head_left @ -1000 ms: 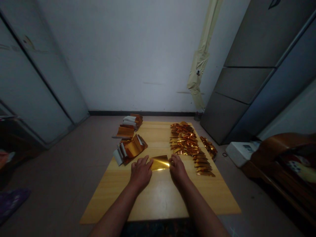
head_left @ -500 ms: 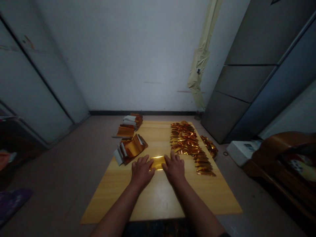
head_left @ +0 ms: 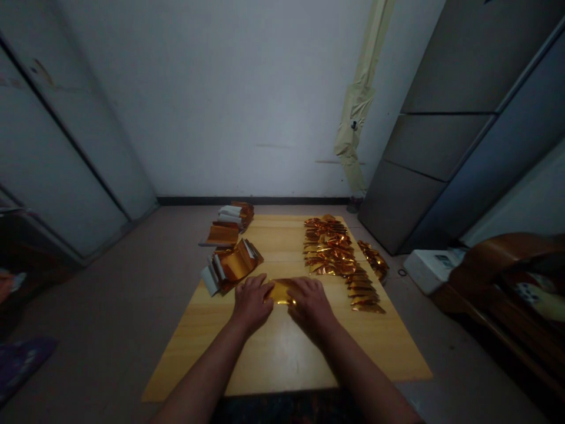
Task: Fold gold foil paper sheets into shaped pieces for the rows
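Observation:
A shiny gold foil sheet (head_left: 279, 292) lies folded on a pale wooden board (head_left: 282, 353), its middle showing between my hands. My left hand (head_left: 252, 303) presses on its left end, and my right hand (head_left: 310, 305) lies over its right part, hiding much of it. Beyond my left hand sits a stack of folded gold-and-silver foil pieces (head_left: 232, 266), with a smaller stack (head_left: 229, 227) farther back. Rows of crumpled gold foil strips (head_left: 329, 250) fill the board's far right, and a line of folded pieces (head_left: 362, 293) lies just past my right hand.
A loose heap of gold foil (head_left: 373, 261) sits at the board's right edge. A tall grey cabinet (head_left: 428, 171) stands on the right, near a white box (head_left: 430, 271) and brown wooden furniture (head_left: 494, 277). Pale cloth (head_left: 357, 100) hangs on the back wall.
My right hand has slid left over the foil, covering more of it. The visible foil is narrower than a second ago. My left hand has barely moved.

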A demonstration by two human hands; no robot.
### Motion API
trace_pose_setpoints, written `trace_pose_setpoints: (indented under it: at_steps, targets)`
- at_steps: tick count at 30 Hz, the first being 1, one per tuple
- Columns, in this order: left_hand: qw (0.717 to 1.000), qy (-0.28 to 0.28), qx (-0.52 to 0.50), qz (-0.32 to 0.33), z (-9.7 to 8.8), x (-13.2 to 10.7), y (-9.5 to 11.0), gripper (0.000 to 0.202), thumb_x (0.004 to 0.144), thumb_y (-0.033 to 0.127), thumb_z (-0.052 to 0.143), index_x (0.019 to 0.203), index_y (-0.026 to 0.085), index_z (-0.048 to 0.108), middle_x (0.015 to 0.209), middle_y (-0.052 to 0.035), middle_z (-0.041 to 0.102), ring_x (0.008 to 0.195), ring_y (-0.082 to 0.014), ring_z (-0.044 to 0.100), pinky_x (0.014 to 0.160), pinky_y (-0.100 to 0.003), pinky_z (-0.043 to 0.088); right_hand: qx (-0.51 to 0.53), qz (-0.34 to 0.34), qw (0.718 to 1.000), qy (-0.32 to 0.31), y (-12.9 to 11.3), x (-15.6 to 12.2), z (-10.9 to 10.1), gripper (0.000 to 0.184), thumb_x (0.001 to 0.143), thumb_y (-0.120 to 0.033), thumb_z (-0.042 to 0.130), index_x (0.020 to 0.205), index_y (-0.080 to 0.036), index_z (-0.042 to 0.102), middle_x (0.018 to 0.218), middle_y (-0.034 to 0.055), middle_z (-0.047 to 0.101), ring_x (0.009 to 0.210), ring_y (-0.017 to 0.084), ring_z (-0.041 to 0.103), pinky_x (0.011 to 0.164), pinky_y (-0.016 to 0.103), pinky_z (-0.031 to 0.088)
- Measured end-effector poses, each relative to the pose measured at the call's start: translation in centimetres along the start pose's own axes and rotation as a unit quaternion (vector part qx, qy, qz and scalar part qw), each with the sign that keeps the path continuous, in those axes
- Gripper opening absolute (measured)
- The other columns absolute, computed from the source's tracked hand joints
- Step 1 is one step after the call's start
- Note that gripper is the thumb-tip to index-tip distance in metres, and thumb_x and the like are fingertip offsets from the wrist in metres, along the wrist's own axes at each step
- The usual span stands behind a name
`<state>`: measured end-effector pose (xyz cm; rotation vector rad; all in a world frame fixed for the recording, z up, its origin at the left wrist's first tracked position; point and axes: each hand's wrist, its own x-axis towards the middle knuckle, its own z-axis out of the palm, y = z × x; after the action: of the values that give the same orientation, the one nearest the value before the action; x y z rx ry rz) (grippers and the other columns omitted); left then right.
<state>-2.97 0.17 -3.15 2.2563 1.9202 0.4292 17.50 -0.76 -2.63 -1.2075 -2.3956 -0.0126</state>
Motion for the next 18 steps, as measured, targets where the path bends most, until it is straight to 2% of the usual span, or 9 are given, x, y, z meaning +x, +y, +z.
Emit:
trace_pose_setpoints:
  at_steps: [2, 5, 11, 18]
  targets:
    - [1.0, -0.001, -0.002, 0.006, -0.1, 0.0, -0.2, 0.047, 0.077, 0.029, 0.053, 0.123, 0.032, 0.064, 0.142, -0.0036, 0.053, 0.128, -0.0256, 0.044, 0.103, -0.046, 0.029, -0.009, -0.007, 0.998, -0.067, 0.3, 0.2, 0.2, 0.011, 0.086, -0.028, 0.064, 0.095, -0.023, 0.068, 0.111, 0.0055, 0.066, 0.105, 0.021, 0.053, 0.089, 0.035, 0.036]
    - [1.0, -0.013, -0.006, 0.018, -0.4, 0.1, -0.6, 0.051, 0.075, 0.034, 0.058, 0.126, 0.032, 0.062, 0.144, -0.0047, 0.05, 0.131, -0.0266, 0.042, 0.105, -0.046, 0.029, -0.026, -0.01, 0.993, -0.113, 0.8, 0.7, 0.5, 0.008, 0.089, -0.026, 0.06, 0.088, -0.023, 0.068, 0.095, 0.0026, 0.068, 0.093, 0.018, 0.055, 0.078, 0.03, 0.036]
    - [0.997, -0.068, -0.012, 0.03, -1.1, 0.4, -1.2, 0.057, 0.074, 0.044, 0.062, 0.131, 0.033, 0.058, 0.148, -0.0049, 0.046, 0.135, -0.0302, 0.037, 0.107, -0.048, 0.027, -0.052, -0.041, 0.991, -0.112, 0.6, 1.4, 0.3, 0.018, 0.091, -0.021, 0.054, 0.082, -0.019, 0.068, 0.087, 0.0061, 0.068, 0.087, 0.018, 0.055, 0.074, 0.03, 0.035]
    - [0.997, -0.076, -0.004, 0.03, -1.3, 0.6, -1.2, 0.056, 0.076, 0.044, 0.064, 0.13, 0.034, 0.058, 0.148, -0.0045, 0.046, 0.135, -0.0306, 0.037, 0.106, -0.048, 0.028, -0.079, -0.041, 0.991, -0.101, -0.1, 1.0, 0.6, 0.014, 0.087, -0.012, 0.053, 0.084, -0.015, 0.067, 0.084, 0.0084, 0.067, 0.082, 0.019, 0.055, 0.071, 0.031, 0.036]
